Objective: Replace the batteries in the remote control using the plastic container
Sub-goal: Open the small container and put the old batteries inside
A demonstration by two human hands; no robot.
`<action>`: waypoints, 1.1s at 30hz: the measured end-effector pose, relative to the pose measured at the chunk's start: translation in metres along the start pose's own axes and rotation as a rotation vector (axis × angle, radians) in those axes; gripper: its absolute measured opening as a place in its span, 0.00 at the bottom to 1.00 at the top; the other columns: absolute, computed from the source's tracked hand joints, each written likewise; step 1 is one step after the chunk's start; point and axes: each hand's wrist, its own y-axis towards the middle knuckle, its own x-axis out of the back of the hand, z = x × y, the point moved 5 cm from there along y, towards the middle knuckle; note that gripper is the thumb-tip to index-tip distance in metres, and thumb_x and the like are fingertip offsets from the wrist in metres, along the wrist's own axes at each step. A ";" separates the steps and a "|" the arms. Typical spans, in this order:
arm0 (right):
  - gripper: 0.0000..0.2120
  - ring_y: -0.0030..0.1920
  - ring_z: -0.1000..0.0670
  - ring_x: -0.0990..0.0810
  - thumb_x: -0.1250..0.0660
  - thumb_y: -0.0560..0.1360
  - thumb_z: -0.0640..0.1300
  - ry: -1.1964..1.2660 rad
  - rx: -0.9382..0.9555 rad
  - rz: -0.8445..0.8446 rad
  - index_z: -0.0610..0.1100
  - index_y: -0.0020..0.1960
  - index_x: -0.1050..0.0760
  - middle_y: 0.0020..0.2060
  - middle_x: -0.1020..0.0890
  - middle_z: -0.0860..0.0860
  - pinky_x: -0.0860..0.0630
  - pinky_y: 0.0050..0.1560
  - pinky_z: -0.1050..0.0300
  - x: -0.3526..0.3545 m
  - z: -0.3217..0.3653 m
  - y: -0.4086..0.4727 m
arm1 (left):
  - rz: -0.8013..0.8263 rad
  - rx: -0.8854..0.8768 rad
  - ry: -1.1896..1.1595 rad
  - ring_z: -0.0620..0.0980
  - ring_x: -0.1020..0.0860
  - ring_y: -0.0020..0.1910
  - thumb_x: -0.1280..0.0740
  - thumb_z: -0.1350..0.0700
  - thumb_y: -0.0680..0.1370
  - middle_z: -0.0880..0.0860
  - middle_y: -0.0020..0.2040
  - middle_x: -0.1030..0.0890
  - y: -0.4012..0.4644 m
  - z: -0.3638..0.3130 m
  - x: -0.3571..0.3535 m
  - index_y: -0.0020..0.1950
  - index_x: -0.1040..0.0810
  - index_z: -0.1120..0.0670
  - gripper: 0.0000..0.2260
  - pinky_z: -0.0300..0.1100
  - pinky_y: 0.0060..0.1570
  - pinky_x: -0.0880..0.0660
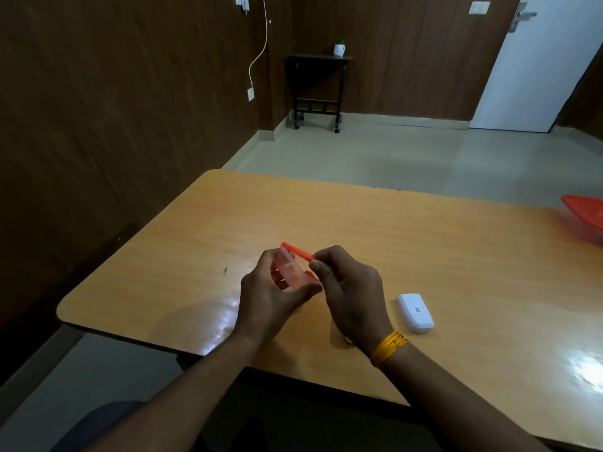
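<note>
Left hand [274,288] grips the small clear plastic container [288,272] above the table [163,272] while right hand [346,288] pinches its orange lid [297,252]; peel slowly, container level, white remote control [416,313] lying at four o'clock.

wooden table [424,230] | black side table [318,86], far wall | white pot [339,49] on it | white door [538,66]

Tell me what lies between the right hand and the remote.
Only bare table separates the right hand from the remote, as the head view shows.
</note>
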 end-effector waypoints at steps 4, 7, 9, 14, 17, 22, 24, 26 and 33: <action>0.13 0.52 0.50 0.14 0.32 0.82 0.48 -0.074 0.071 0.000 0.45 0.64 0.20 0.54 0.12 0.50 0.16 0.51 0.56 -0.004 0.000 -0.003 | -0.011 0.005 -0.038 0.21 0.24 0.50 0.18 0.45 0.68 0.34 0.53 0.24 0.005 -0.002 -0.001 0.65 0.30 0.43 0.31 0.22 0.42 0.26; 0.14 0.58 0.48 0.14 0.32 0.83 0.47 -0.060 0.035 -0.013 0.44 0.67 0.20 0.59 0.13 0.49 0.17 0.58 0.52 -0.004 -0.006 -0.002 | 0.001 0.009 -0.096 0.26 0.21 0.51 0.20 0.38 0.65 0.36 0.55 0.22 0.007 -0.005 -0.001 0.66 0.29 0.43 0.34 0.23 0.43 0.24; 0.14 0.55 0.49 0.14 0.34 0.83 0.48 -0.072 0.039 0.016 0.45 0.67 0.20 0.58 0.13 0.50 0.16 0.55 0.52 -0.004 -0.010 -0.003 | 0.020 0.004 -0.107 0.32 0.21 0.53 0.22 0.35 0.62 0.37 0.57 0.21 0.006 -0.003 -0.002 0.68 0.29 0.44 0.37 0.24 0.45 0.23; 0.06 0.35 0.57 0.21 0.31 0.83 0.44 -0.100 0.052 -0.027 0.45 0.57 0.17 0.39 0.15 0.53 0.24 0.37 0.64 0.002 -0.018 -0.002 | 0.058 0.005 -0.081 0.34 0.19 0.55 0.17 0.41 0.65 0.42 0.59 0.18 0.010 0.008 -0.007 0.68 0.26 0.46 0.35 0.28 0.48 0.20; 0.09 0.31 0.51 0.23 0.34 0.84 0.45 -0.042 -0.061 -0.159 0.44 0.51 0.17 0.34 0.18 0.51 0.29 0.30 0.58 0.018 -0.032 0.006 | 0.095 0.027 -0.106 0.34 0.17 0.56 0.14 0.48 0.65 0.43 0.61 0.17 0.010 0.014 -0.009 0.65 0.25 0.45 0.33 0.31 0.51 0.19; 0.12 0.35 0.46 0.23 0.36 0.86 0.46 0.050 -0.176 -0.240 0.43 0.47 0.19 0.34 0.19 0.48 0.28 0.34 0.54 0.042 -0.050 0.017 | 0.109 0.034 -0.167 0.37 0.17 0.60 0.14 0.48 0.65 0.44 0.63 0.16 0.011 0.015 -0.011 0.67 0.24 0.48 0.34 0.38 0.56 0.17; 0.16 0.37 0.40 0.24 0.37 0.86 0.49 0.095 -0.261 -0.278 0.40 0.44 0.22 0.34 0.21 0.43 0.26 0.36 0.47 0.047 -0.064 0.017 | 0.066 0.044 -0.180 0.40 0.16 0.60 0.16 0.43 0.64 0.44 0.62 0.16 0.016 0.017 -0.006 0.67 0.25 0.47 0.35 0.41 0.57 0.17; 0.20 0.38 0.36 0.24 0.38 0.85 0.55 0.135 -0.333 -0.285 0.40 0.43 0.24 0.35 0.22 0.39 0.23 0.38 0.37 0.046 -0.075 0.014 | 0.004 0.058 -0.136 0.36 0.17 0.57 0.17 0.39 0.63 0.43 0.61 0.17 0.021 0.018 0.001 0.71 0.28 0.46 0.40 0.33 0.53 0.19; 0.22 0.40 0.40 0.18 0.35 0.79 0.61 0.293 -0.509 -0.226 0.41 0.43 0.20 0.40 0.18 0.38 0.17 0.41 0.30 0.030 -0.081 0.004 | -0.160 0.168 0.065 0.48 0.18 0.57 0.16 0.48 0.69 0.51 0.64 0.20 0.025 0.048 0.014 0.74 0.35 0.48 0.40 0.37 0.50 0.20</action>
